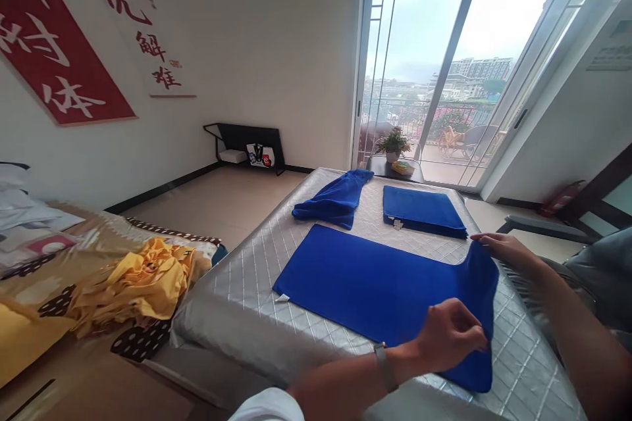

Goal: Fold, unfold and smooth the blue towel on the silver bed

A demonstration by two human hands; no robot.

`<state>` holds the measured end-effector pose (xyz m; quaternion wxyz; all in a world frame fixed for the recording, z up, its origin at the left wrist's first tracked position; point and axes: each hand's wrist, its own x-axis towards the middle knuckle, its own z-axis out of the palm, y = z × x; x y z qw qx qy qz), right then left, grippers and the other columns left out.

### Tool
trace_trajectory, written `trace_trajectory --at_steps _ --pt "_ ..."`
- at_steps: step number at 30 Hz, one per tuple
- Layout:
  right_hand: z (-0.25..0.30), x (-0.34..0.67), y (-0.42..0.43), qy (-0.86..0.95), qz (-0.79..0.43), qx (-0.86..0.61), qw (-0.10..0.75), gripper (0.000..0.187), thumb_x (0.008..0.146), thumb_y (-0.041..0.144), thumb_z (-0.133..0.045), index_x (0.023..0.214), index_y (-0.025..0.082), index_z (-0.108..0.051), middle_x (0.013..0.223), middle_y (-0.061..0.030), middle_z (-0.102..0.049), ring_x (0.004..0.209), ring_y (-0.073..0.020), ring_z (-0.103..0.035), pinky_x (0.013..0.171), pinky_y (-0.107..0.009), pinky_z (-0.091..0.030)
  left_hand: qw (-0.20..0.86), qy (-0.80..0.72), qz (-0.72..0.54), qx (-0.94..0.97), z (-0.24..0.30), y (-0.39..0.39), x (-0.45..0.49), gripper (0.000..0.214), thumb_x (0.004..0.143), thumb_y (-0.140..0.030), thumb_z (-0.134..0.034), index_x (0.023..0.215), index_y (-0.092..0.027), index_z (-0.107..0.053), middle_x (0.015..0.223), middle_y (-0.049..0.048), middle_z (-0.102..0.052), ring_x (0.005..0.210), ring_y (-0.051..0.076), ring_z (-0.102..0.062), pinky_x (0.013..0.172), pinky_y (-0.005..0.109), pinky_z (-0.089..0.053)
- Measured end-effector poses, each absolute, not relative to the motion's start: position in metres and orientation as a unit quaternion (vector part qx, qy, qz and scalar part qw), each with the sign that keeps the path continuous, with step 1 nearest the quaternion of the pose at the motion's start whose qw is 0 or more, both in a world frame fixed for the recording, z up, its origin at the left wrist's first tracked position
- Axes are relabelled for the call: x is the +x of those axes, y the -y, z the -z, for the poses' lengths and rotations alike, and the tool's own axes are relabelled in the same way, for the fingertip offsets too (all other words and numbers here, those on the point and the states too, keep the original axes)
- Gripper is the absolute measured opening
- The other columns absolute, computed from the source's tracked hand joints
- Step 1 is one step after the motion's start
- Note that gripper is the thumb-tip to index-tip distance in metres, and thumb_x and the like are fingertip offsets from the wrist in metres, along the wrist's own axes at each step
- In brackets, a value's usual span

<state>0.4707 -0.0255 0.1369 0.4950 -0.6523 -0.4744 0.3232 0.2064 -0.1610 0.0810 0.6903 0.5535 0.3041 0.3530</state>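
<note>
A blue towel [365, 279] lies spread lengthwise on the bed's silver quilted cover [237, 283], with a small white label at its near left corner. My left hand [451, 335], a band on its wrist, is closed in a pinch at the towel's near right end. At the far right corner, my right hand [503, 250] grips the fabric between thumb and fingers and holds it raised off the cover. Behind lie a flat folded blue towel [424, 209] with white labels and a loosely crumpled blue towel [338, 200].
A heap of yellow cloth [153, 276] rests on a patterned bed at the left. By the sliding glass door stands a dark chair [378, 168] bearing a potted plant [394, 143]. A black seat [587, 276] stands along the right side, and a fire extinguisher [561, 197] beyond it.
</note>
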Motion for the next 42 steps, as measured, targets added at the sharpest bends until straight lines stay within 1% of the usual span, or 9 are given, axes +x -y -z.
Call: trace_trajectory --at_steps 3,6,9,12,15,22,28,33,42 --pt "-0.146 0.421 0.001 0.498 -0.420 -0.621 0.436 0.026 0.073 0.033 -0.078 0.094 0.016 -0.078 0.086 -0.0087 -0.075 0.078 -0.0197 -0.070 0.086 -0.039 -0.061 0.610 -0.362 -0.451 0.542 -0.078 0.140 0.131 0.017 0.072 -0.028 -0.074 0.079 -0.020 -0.060 0.066 -0.0031 -0.062 0.064 0.013 -0.063 0.064 0.025 -0.053" --pt "-0.147 0.358 -0.028 0.573 -0.417 -0.544 0.449 0.042 0.067 0.040 -0.086 0.102 0.018 -0.077 0.087 -0.0043 -0.076 0.084 -0.0212 -0.071 0.089 -0.040 -0.060 0.543 -0.415 -0.518 0.514 -0.068 0.128 0.055 0.017 0.073 -0.033 -0.069 0.076 -0.022 -0.057 0.062 -0.0049 -0.058 0.055 0.012 -0.058 0.056 0.023 -0.047" --pt "-0.144 0.285 -0.060 0.629 -0.365 -0.515 0.454 0.034 0.073 0.044 -0.082 0.095 0.019 -0.077 0.084 -0.0025 -0.075 0.078 -0.0203 -0.070 0.083 -0.040 -0.060 0.427 -0.491 -0.559 0.514 -0.059 0.125 -0.013 0.019 0.076 -0.040 -0.064 0.077 -0.022 -0.058 0.065 -0.0032 -0.060 0.058 0.014 -0.059 0.057 0.025 -0.047" --pt "-0.137 0.213 -0.091 0.718 -0.253 -0.493 0.421 0.019 0.085 0.033 -0.070 0.097 0.021 -0.077 0.097 -0.0042 -0.075 0.080 -0.0176 -0.069 0.084 -0.036 -0.057 0.292 -0.578 -0.551 0.527 -0.056 0.125 -0.065 0.023 0.079 -0.046 -0.059 0.079 -0.023 -0.059 0.067 -0.0019 -0.062 0.062 0.018 -0.060 0.061 0.028 -0.049" --pt "-0.124 0.149 -0.118 0.786 -0.155 -0.487 0.348 0.020 0.090 0.022 -0.060 0.103 0.021 -0.076 0.115 -0.0071 -0.071 0.087 -0.0154 -0.068 0.090 -0.031 -0.053 0.198 -0.648 -0.510 0.531 -0.054 0.121 -0.100 0.022 0.083 -0.045 -0.052 0.079 -0.024 -0.057 0.069 -0.0014 -0.062 0.066 0.020 -0.062 0.065 0.031 -0.049" --pt "-0.074 0.062 -0.155 0.824 -0.138 -0.504 0.220 0.023 0.091 0.018 -0.059 0.106 0.026 -0.076 0.110 -0.0032 -0.074 0.102 -0.0198 -0.065 0.091 -0.029 -0.049 0.042 -0.723 -0.395 0.565 -0.023 0.105 -0.141 0.017 0.086 -0.035 -0.046 0.073 -0.025 -0.052 0.076 0.0038 -0.065 0.080 0.026 -0.063 0.079 0.040 -0.049" --pt "-0.036 0.041 -0.162 0.831 -0.143 -0.513 0.161 0.025 0.095 0.023 -0.057 0.112 0.026 -0.075 0.118 -0.0046 -0.071 0.111 -0.0212 -0.062 0.094 -0.029 -0.046 -0.033 -0.729 -0.334 0.596 -0.007 0.102 -0.147 0.019 0.090 -0.030 -0.046 0.073 -0.024 -0.053 0.078 0.0052 -0.063 0.078 0.025 -0.062 0.077 0.039 -0.050" --pt "-0.019 0.037 -0.159 0.828 -0.139 -0.521 0.154 0.029 0.098 0.026 -0.055 0.121 0.025 -0.072 0.126 -0.0085 -0.066 0.115 -0.0240 -0.059 0.098 -0.033 -0.044 -0.078 -0.726 -0.313 0.607 0.002 0.100 -0.145 0.019 0.092 -0.029 -0.048 0.092 -0.020 -0.065 0.091 0.0101 -0.069 0.087 0.028 -0.065 0.083 0.041 -0.052" --pt "-0.043 0.050 -0.133 0.810 -0.137 -0.504 0.266 0.023 0.099 0.026 -0.051 0.111 0.024 -0.071 0.116 -0.0068 -0.072 0.111 -0.0221 -0.063 0.099 -0.034 -0.045 -0.044 -0.724 -0.288 0.626 0.015 0.101 -0.155 0.031 0.099 -0.031 -0.046 0.107 -0.017 -0.072 0.097 0.0110 -0.074 0.091 0.027 -0.069 0.085 0.040 -0.054"
